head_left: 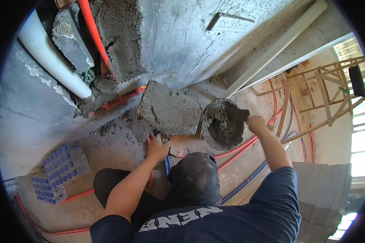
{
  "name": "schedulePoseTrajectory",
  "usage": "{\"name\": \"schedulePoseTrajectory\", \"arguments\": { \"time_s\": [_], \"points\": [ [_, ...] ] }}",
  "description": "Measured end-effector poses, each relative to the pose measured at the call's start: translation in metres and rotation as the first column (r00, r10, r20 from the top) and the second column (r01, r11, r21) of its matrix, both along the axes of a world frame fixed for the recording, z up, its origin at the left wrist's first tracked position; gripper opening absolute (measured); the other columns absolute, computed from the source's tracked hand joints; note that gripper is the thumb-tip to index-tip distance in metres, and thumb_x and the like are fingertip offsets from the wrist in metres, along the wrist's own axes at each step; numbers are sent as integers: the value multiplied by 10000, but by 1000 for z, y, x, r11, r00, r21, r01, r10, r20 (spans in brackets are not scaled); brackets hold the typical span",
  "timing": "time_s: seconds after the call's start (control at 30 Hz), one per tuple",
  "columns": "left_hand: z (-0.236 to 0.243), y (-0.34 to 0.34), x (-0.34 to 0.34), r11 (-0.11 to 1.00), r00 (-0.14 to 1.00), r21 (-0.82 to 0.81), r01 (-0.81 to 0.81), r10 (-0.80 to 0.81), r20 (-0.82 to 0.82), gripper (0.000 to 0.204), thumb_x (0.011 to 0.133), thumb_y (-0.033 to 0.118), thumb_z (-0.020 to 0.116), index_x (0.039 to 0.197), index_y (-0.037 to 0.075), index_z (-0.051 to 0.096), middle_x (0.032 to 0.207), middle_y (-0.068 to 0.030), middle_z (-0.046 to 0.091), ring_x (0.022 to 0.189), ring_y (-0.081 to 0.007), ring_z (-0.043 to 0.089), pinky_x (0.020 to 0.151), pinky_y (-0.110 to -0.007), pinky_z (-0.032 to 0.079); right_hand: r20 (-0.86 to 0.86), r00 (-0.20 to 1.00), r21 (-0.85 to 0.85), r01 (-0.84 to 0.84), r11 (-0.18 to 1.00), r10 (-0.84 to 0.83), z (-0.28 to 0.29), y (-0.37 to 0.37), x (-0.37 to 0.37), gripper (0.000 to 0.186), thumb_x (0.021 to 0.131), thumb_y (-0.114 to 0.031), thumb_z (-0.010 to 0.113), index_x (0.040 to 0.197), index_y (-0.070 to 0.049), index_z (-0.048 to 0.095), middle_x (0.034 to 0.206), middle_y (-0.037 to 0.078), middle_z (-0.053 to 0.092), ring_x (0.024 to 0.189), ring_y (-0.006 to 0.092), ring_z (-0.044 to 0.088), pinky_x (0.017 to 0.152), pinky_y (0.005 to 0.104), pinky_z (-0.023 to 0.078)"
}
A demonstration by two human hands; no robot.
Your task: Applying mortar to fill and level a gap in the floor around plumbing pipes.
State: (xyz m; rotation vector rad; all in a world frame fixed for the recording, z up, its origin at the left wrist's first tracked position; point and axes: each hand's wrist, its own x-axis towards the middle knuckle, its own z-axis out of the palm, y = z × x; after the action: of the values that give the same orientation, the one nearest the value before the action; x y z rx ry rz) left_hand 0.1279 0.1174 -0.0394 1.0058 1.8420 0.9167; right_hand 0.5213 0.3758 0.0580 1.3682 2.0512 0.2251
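The concrete block (pixel 169 112) leans on the floor against the wall base; our left hand (pixel 157 148) steadies its lower edge, grip closed on it. Our right hand (pixel 256 122) clasps a trowel (pixel 240 115) over the mortar bucket (pixel 222 123). We'd best load modestly, keeping the block still.

Navy short-sleeved T-shirt with white block lettering, dark cap, dark trousers, bare forearms, no gloves

On the floor are one grey concrete block (pixel 169 109), one mortar-caked bucket (pixel 222 123) and two blue-studded plastic panels (pixel 57 172).
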Motion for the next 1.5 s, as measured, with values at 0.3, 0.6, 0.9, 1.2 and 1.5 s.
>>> {"name": "schedulePoseTrajectory", "arguments": {
  "time_s": [0.3,0.6,0.9,1.2,1.5],
  "points": [
    [-42,-10,12,985,957,-106,-135,157,244,123,809,135,599,870,41,548,656,-83,561,495,-188,492,455,-311,405,-140,962,-222,-262,939,235,4,-20,-43,257,845,-235,563,844,-10,687,757,183,697,639,383,673,543,501,508],
    [-47,-12,14,979,980,-194,-53,88,178,358,802,269,587,992,-34,594,888,-202,658,780,-372,605,725,-435,479,-143,957,-340,-286,896,251,-18,-46,-56,237,863,-261,548,867,-80,701,791,167,695,668,369,668,560,480,509],
    [-27,1,14,970,975,-235,-60,107,195,347,804,268,593,1004,-15,598,896,-185,661,770,-355,606,726,-421,480,-431,851,-485,60,872,-299,-119,-83,4,236,918,-240,524,875,-33,629,699,107,609,582,291,576,522,412,462],
    [-26,1,21,967,966,-251,-42,103,238,351,798,274,599,1004,-10,598,905,-178,661,777,-338,606,730,-408,477,-273,-457,-955,237,180,-847,-152,-115,-72,327,978,-378,547,789,-111,548,623,11,491,475,112,439,425,256,363],
    [-35,5,17,974,976,-227,-27,75,205,305,793,248,596,978,6,584,842,-151,638,722,-300,582,664,-388,462,-244,-686,-967,117,227,-685,-149,-145,-83,303,983,-386,547,845,-116,529,624,5,484,460,107,436,406,249,347]
  ]
}}
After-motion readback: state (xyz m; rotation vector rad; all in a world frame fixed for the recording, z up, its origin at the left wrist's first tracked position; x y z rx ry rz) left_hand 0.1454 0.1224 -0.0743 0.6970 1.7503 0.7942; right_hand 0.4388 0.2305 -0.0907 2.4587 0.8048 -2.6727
